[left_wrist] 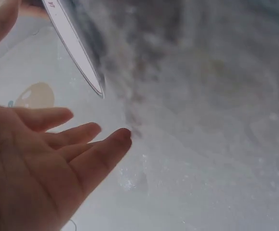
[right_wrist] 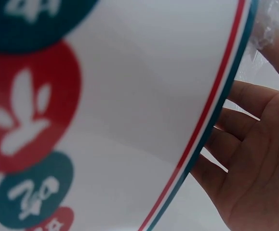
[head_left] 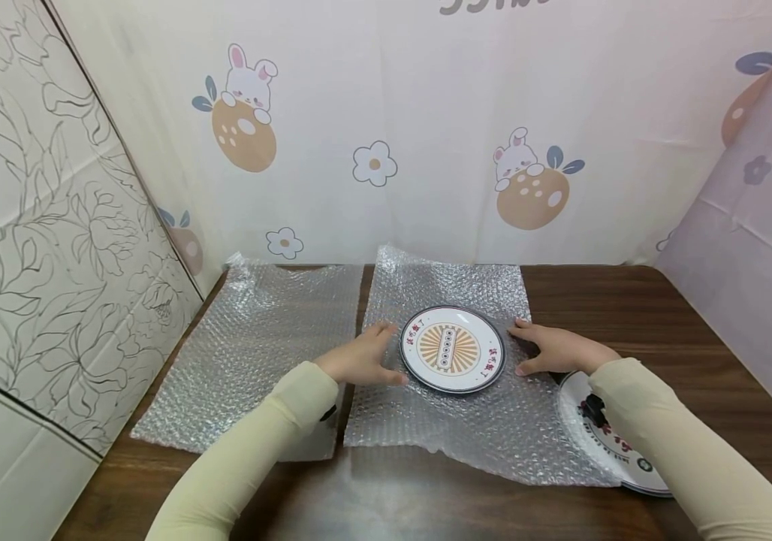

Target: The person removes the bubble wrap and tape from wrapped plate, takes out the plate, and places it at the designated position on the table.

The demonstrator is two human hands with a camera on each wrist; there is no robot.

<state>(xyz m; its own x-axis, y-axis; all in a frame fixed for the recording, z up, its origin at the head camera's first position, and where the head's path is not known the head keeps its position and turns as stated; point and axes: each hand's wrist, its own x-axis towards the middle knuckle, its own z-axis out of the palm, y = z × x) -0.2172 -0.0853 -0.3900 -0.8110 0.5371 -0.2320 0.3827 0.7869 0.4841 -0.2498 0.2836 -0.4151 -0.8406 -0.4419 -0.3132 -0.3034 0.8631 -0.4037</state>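
Observation:
A round white plate [head_left: 455,379] with an orange sunburst print and dark rim lies on a sheet of bubble wrap [head_left: 399,421]. My left hand [head_left: 362,357] is beside the plate's left edge, fingers spread; in the left wrist view that hand [left_wrist: 47,163] has relaxed fingers, apart from the plate [left_wrist: 76,48]. On the other side, my right hand [head_left: 558,349] is at the wrap's right edge, thumb and fingers apart. Whether it touches the wrap is unclear. A second plate [head_left: 571,398] lies below the right wrist, its red and teal rim filling the right wrist view.
Another bubble wrap sheet [head_left: 224,376] lies flat at the left. Both sheets are on a dark wooden table [head_left: 595,300], with a printed curtain [head_left: 440,195] behind and a floral panel [head_left: 55,225] on the left. The middle sheet's lower right corner overlaps the second plate.

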